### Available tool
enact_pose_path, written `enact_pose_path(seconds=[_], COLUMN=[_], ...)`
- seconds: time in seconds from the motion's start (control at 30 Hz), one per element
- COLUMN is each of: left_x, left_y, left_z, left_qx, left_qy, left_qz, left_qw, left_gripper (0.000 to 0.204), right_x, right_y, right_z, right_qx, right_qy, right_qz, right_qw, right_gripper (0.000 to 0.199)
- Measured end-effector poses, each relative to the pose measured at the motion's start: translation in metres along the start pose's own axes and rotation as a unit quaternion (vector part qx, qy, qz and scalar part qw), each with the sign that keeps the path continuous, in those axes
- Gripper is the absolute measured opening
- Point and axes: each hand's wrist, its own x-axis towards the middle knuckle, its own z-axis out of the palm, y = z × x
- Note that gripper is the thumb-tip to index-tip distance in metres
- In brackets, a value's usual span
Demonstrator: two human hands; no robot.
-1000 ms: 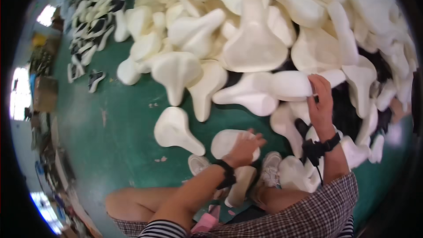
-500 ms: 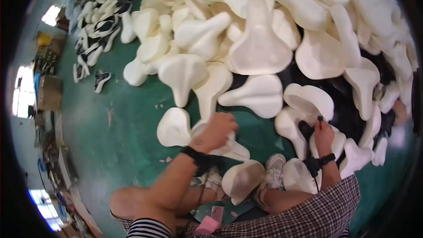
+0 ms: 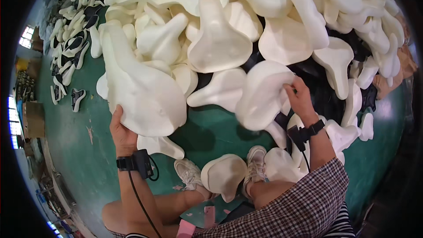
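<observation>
A large cream foam bicycle saddle pad (image 3: pixel 147 94) is held up in my left hand (image 3: pixel 123 133), its narrow nose pointing away and up. My thumb lies along its near left edge; the other fingers are partly hidden behind it. In my right hand (image 3: pixel 300 99) a second foam saddle pad (image 3: pixel 263 97) is pinched at its right edge, tilted and slightly blurred. Below the left pad, another pad (image 3: pixel 161 146) pokes out on the green floor. Between my shoes rests one more pad (image 3: pixel 224 174).
A high heap of cream saddle pads (image 3: pixel 220 39) fills the far side, with black pieces (image 3: pixel 319 79) among them. Smaller black-and-white pads (image 3: pixel 72 48) lie scattered at far left. Cardboard boxes (image 3: pixel 33 119) stand by the left wall. Pink scraps (image 3: pixel 209 215) lie near my legs.
My left hand has come up and left with a large saddle pad. My right hand has lifted a pad off the pile's near edge. The view has shifted rightward.
</observation>
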Motion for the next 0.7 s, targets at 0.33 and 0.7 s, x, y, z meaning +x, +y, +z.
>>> enact_pose_path(seconds=[0.33, 0.7], left_x=[-0.014, -0.011], left_y=[-0.049, -0.074], left_z=[0.007, 0.005], left_qx=[0.015, 0.066], left_qy=[-0.033, 0.043], left_qz=[-0.136, -0.106], left_qw=[0.990, 0.991], left_gripper=[0.049, 0.043], right_x=[-0.070, -0.006], right_y=[0.030, -0.066], right_z=[0.029, -0.001], right_qx=[-0.255, 0.088], right_qy=[-0.167, -0.004], right_qz=[0.052, -0.015], right_qw=[0.951, 0.996], right_gripper=[0.024, 0.008])
